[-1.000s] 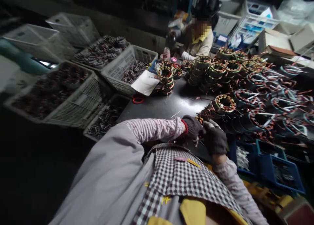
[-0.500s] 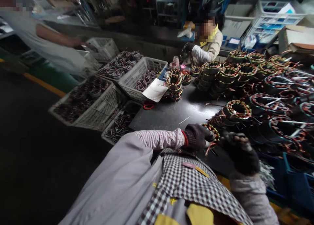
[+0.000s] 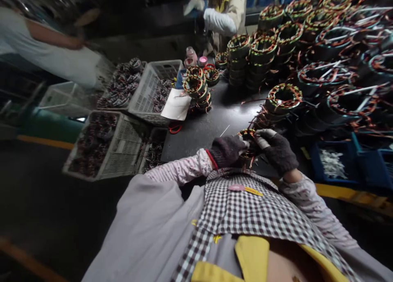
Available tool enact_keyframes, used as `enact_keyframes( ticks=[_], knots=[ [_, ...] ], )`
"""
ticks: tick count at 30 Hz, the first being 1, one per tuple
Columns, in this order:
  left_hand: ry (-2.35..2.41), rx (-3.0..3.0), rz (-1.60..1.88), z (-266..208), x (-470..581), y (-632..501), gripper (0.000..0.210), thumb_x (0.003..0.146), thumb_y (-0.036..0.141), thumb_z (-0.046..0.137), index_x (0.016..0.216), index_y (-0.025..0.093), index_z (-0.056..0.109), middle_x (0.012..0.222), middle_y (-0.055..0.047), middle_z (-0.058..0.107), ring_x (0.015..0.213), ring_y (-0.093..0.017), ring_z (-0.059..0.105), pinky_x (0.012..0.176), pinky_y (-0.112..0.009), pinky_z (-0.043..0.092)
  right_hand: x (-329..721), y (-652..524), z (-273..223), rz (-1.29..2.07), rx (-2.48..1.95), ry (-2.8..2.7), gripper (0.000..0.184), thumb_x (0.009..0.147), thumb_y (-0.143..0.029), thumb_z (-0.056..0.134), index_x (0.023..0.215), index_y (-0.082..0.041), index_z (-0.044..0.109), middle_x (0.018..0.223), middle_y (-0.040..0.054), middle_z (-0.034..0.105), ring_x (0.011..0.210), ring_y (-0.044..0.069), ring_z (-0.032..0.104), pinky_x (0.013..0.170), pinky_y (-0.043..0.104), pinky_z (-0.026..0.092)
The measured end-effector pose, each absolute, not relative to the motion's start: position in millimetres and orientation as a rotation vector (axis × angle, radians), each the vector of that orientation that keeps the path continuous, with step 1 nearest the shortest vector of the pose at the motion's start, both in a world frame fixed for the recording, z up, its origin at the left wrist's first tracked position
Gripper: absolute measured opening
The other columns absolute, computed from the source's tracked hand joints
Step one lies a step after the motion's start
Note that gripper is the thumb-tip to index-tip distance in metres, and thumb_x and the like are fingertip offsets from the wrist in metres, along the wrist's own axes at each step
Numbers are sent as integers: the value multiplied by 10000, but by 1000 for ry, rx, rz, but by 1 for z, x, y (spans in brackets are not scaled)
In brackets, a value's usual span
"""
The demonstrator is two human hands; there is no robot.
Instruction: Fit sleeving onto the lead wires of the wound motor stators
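A small motor stator, a ring wound with copper wire, sits at the table's near edge in front of my apron. My left hand, in a dark knitted glove with bare or light fingertips, grips its left side, with the fingers at the ring's opening. My right hand, gloved too, closes its light-tipped fingers on the right rim, where wires stick out. Whether it pinches a single wire is hidden. Just beyond stands a larger wound stator on a stack, loose leads hanging from it.
Stacked stators crowd the right and back of the table. White crates of wired parts stand at left. A paper sheet, red-handled scissors and a blue bin of white pieces lie around. A co-worker sits opposite; another person stands left.
My right hand has come in from the right to the small stator and closed on its rim. My left hand stays on it. The view has tilted down and shifted right.
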State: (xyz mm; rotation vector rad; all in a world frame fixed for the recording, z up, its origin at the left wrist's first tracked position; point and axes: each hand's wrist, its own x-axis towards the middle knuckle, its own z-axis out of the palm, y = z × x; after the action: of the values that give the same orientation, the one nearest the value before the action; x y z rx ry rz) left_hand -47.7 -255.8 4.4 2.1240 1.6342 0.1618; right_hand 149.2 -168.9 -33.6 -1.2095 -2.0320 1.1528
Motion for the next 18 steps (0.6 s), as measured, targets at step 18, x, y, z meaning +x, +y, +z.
enact_keyframes(
  ticks=[18],
  knots=[
    [1405, 1128, 348, 5, -88, -248, 320, 976, 448, 701, 844, 157, 728, 720, -16, 668, 607, -130, 570, 647, -273, 509, 133, -189, -26, 827, -1376, -2405, 365, 1081, -358, 590, 1311, -203, 828, 1269, 166, 856, 1118, 319, 803, 968, 395, 621]
  ],
)
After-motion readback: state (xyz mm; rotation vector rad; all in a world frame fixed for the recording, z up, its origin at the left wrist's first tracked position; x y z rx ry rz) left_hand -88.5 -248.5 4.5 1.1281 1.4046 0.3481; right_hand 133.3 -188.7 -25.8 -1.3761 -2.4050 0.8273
